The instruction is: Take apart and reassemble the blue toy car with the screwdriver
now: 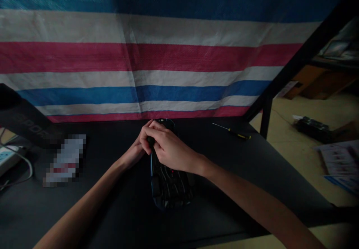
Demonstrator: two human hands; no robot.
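A dark toy car (pixel 172 189) with blue edges lies upside down on the black table, its ribbed underside facing up. My right hand (pixel 165 144) is closed above its far half, around a dark handle (pixel 150 141) that looks like a screwdriver's. Any shaft or tip is hidden under the fist. My left hand (pixel 138 144) reaches in from the left and grips the car's far left side, its fingers mostly covered by my right hand. To the right lies another screwdriver (pixel 238 133), with a black and yellow handle and a thin metal shaft.
A striped plastic sheet (pixel 168 58) hangs behind the table (pixel 230 189). On the left are a blurred-out flat item (pixel 67 159), a dark box (pixel 33 123) and a white power strip (pixel 9 155) with a cable. Beyond the right edge, a dark object (pixel 312 129) and papers lie on the floor.
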